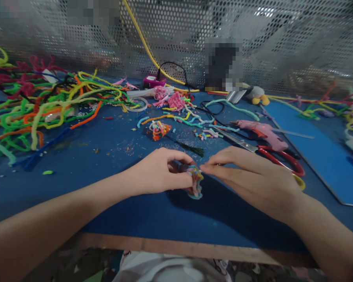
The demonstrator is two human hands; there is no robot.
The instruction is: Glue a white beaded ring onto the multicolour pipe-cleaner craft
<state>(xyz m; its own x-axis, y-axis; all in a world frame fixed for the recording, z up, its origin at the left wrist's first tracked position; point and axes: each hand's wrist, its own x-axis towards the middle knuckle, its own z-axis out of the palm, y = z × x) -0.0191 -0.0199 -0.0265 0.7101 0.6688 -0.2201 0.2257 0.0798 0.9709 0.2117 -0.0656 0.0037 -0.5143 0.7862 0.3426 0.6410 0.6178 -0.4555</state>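
Note:
My left hand [167, 172] is closed around a small fuzzy piece of multicoloured pipe cleaner [197, 184] with a pale blue edge, held just above the blue tabletop. Thumb and fingertips of my right hand [253, 176] are pinched together beside the piece's upper right edge. Whatever lies in that pinch is too small to make out. Beyond the hands sits an orange and white cone-shaped piece [159, 130], with a dark green bristly strand [191, 148] next to it. Scissors [270, 156] with red handles lie behind my right hand, partly hidden by it.
A pink glue gun [263, 131] rests at the right, beside a blue board [326, 152]. Tangled pipe cleaners [61, 102] cover the left side. Pink fuzzy pieces [176, 101], a tape roll [137, 104] and cut scraps [207, 134] lie behind. A perforated metal screen [176, 35] closes the back.

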